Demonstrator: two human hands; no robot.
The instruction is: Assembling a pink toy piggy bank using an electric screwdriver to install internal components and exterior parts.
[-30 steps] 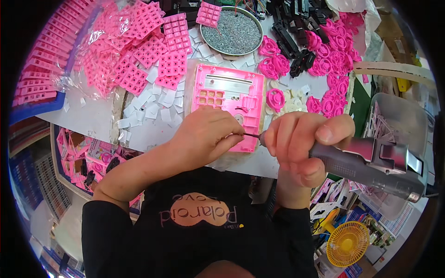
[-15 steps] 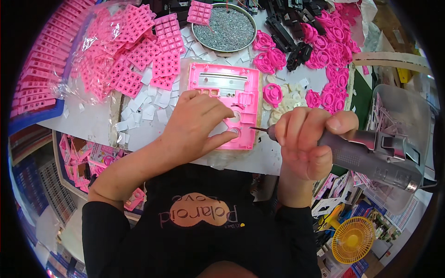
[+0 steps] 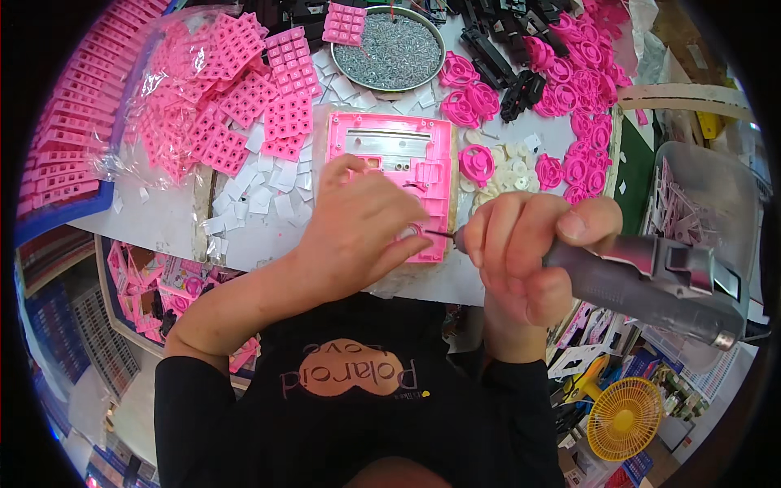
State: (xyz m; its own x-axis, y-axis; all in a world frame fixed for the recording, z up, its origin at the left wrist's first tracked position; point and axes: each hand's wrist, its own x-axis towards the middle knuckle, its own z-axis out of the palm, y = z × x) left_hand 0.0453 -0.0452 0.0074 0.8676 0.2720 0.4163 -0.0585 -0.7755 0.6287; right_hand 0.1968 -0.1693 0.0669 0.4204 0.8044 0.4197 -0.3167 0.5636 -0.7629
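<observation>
A pink plastic panel [image 3: 390, 154] lies flat on the table's near edge. My left hand [image 3: 358, 228] rests on its lower half, fingers pressing it down and covering that part. My right hand [image 3: 529, 252] grips a grey electric screwdriver [image 3: 651, 285], held almost level. Its thin bit [image 3: 439, 235] points left and meets the panel's lower right corner, just beside my left fingertips.
A round metal dish of screws [image 3: 390, 50] stands behind the panel. Pink keypad grids [image 3: 236, 106] and white squares [image 3: 260, 191] lie left, pink round parts [image 3: 578, 89] and black parts [image 3: 504, 57] right. A clear plastic bin [image 3: 700, 195] and a yellow fan [image 3: 625, 419] sit at right.
My left hand moved from the screwdriver tip onto the panel and now presses it down. The screwdriver bit has come to the panel's lower right corner.
</observation>
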